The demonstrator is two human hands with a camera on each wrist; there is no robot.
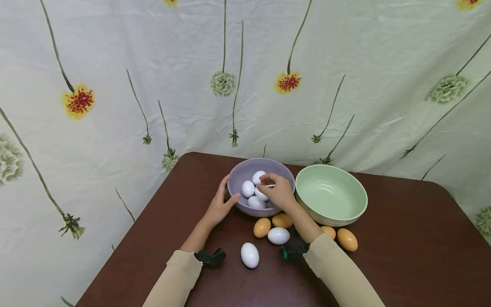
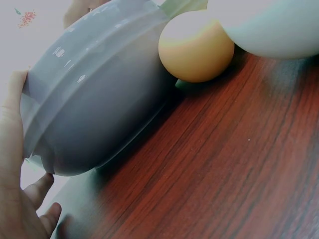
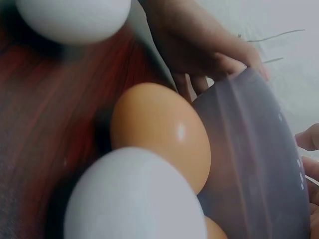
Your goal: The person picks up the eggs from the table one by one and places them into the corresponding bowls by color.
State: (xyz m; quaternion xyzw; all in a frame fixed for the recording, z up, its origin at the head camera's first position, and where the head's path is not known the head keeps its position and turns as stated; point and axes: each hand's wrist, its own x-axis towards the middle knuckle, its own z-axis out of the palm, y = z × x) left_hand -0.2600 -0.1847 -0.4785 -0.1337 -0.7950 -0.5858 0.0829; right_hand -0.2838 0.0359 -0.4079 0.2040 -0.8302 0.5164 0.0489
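Observation:
A purple bowl (image 1: 238,172) holds several white eggs (image 1: 256,203). My left hand (image 1: 219,207) grips the bowl's left side, thumb near the front rim and fingers spread along the outer wall. Over the inside of the bowl is my right hand (image 1: 279,192), its fingers loosely bent and the thumb apart from them. Part of a white egg shows in the gap between thumb and fingers; no grip on it is visible. In the right wrist view, the fingertips (image 3: 310,138) show past the bowl's far rim.
A green bowl (image 1: 331,194) stands against the purple one's right. In front lie orange-brown eggs (image 1: 262,227) and a white egg (image 1: 278,236), with another white egg (image 1: 250,255) nearer me. To the right, a brown egg (image 1: 347,239) lies beside one partly behind my forearm.

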